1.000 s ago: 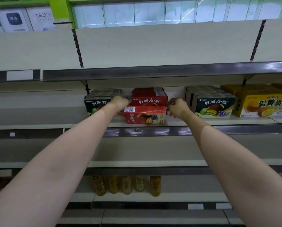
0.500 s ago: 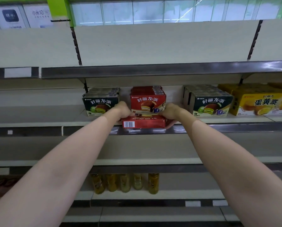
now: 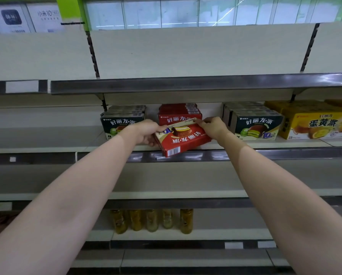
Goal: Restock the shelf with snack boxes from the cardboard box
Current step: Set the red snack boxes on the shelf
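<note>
A red snack box (image 3: 183, 139) is held tilted at the front edge of the middle shelf (image 3: 285, 144), its printed face turned up toward me with the lettering upside down and a barcode on the near side. My left hand (image 3: 146, 131) grips its left end and my right hand (image 3: 211, 127) pinches its upper right corner. Directly behind it stands a row of red snack boxes (image 3: 179, 113). The cardboard box is out of view.
Dark green snack boxes stand left (image 3: 122, 121) and right (image 3: 255, 124) of the red row, with yellow boxes (image 3: 315, 122) farther right. The shelf above (image 3: 186, 84) overhangs closely. Several jars (image 3: 152, 220) sit on a lower shelf.
The red box has turned over in my hands from lying flat with its barcode edge forward to tilted, face up and upside down. Both hands stayed at its ends.
</note>
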Demonstrator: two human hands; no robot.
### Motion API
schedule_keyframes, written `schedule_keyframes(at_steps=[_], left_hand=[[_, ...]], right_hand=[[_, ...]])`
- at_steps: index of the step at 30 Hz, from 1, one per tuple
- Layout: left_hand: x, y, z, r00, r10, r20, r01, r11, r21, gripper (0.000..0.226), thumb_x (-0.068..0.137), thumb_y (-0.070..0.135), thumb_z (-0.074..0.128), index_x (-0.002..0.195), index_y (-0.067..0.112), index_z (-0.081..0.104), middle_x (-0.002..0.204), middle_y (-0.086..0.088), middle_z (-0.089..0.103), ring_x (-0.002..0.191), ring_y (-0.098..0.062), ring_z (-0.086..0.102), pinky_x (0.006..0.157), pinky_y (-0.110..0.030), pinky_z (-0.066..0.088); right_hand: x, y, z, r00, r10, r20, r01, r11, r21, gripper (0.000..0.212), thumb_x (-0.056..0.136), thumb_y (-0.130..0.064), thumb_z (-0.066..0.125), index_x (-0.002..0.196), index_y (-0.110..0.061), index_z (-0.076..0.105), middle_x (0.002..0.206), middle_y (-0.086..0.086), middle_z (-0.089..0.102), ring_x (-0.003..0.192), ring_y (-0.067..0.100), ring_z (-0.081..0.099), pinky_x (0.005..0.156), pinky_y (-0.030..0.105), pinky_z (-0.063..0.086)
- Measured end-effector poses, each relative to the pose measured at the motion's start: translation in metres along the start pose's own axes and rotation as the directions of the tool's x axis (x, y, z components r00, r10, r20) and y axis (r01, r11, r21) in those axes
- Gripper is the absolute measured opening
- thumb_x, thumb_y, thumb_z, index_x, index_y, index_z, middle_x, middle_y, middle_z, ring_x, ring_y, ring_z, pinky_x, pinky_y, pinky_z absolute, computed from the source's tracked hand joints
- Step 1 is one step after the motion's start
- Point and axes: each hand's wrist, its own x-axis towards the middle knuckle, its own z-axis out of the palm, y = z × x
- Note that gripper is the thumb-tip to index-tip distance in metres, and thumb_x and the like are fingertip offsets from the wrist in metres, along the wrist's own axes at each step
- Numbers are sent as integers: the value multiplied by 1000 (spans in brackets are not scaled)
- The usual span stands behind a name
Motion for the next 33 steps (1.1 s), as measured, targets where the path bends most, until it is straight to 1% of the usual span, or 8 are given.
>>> schedule_keyframes(at_steps=[2, 5, 10, 13, 18, 23, 27, 33], left_hand=[[1, 1, 4, 1000, 1, -30, -4, 997, -82, 20, 100, 25, 56, 110, 8, 56, 104, -13, 70, 98, -26, 66, 94, -43, 50], [5, 2, 10, 992, -21, -122, -2, 981, -192, 14, 104, 19, 45, 95, 11, 53, 88, -9, 66, 80, -21, 64, 82, -41, 54], [6, 1, 18, 991, -20, -133, -22, 952, -307, 15, 104, 17, 41, 101, 10, 54, 88, -9, 67, 79, -21, 65, 71, -38, 54], [6, -2, 19, 997, 24, -73, -42, 964, -263, 18, 104, 18, 43, 115, 8, 54, 94, -10, 68, 85, -23, 66, 74, -41, 55], [-2, -1, 11, 991, 102, 81, -111, 987, 116, 24, 98, 27, 59, 118, 17, 54, 115, -10, 68, 104, -32, 66, 94, -52, 53], [-5, 11, 9, 960, 282, 5, -281, 958, -51, 46, 87, 23, 75, 122, 22, 45, 117, -14, 69, 96, -32, 71, 80, -43, 60], [-10, 13, 5, 921, 382, -78, -385, 923, -24, 53, 84, 15, 76, 125, 28, 45, 117, -3, 62, 92, -21, 69, 60, -25, 58], [4, -4, 13, 965, 233, -115, -237, 971, -19, 46, 88, 6, 70, 128, 10, 47, 109, -11, 65, 94, -26, 70, 80, -44, 61]], right_hand=[[0, 0, -1, 999, 41, -33, -40, 999, 30, 49, 90, -57, 62, 106, -11, 61, 108, 11, 71, 92, 26, 70, 83, 39, 59], [-4, -2, 0, 994, 100, -37, -89, 968, 235, 69, 82, -66, 66, 110, -3, 58, 101, 16, 70, 81, 28, 73, 68, 39, 62], [-21, -9, -3, 889, 152, 431, -234, 962, 144, 88, 72, -76, 65, 115, 1, 59, 100, 20, 74, 90, 32, 74, 76, 38, 60], [-23, -12, -4, 837, 133, 530, -245, 958, 146, 75, 80, -60, 71, 122, 0, 56, 107, 21, 73, 98, 33, 72, 85, 41, 59], [-17, -15, -7, 927, -15, 374, -77, 971, 228, 46, 86, -17, 70, 128, -13, 51, 115, 14, 70, 103, 29, 70, 86, 40, 58], [-13, -29, -11, 980, -89, 179, 29, 949, 313, 33, 79, -9, 75, 108, -16, 61, 107, 12, 72, 94, 28, 71, 75, 37, 58], [-15, -39, -15, 984, -114, 134, 104, 991, 84, 47, 79, -12, 75, 123, -21, 60, 105, 8, 70, 90, 26, 71, 79, 37, 60], [-12, -27, -7, 988, -140, 68, 149, 977, -153, 50, 85, -24, 76, 127, -17, 50, 125, 10, 61, 96, 20, 64, 84, 33, 55]])
